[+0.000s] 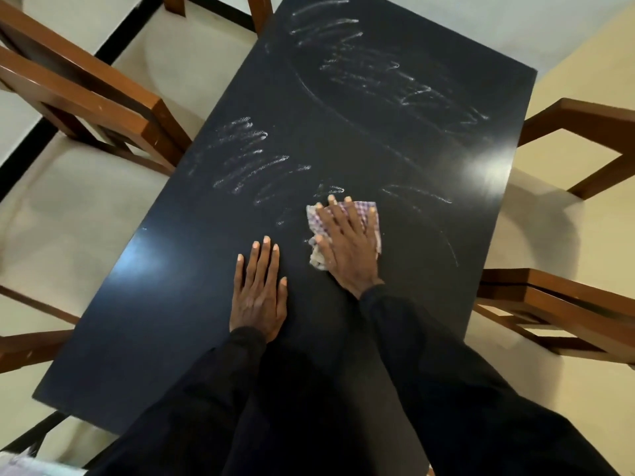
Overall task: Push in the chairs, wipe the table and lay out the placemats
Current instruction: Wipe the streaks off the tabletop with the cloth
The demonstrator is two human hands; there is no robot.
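Dark sleeves (429, 372) reach a black table (412, 132): left hand (259, 297) flat, fingers straight; right hand (343, 245) flat, pressing a checked cloth (367, 209). Overlapping strokes should clear the white smears (247, 156).

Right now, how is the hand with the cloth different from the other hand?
The right hand presses down on a checked cloth, while the left hand lies straight on the bare black table. The right hand reaches farther up the table; the left hand sits closer to the person. The right hand's fingers spread wide; the left hand's stay closer together. Both hands lie flat, palms down, and come out of dark sleeves.
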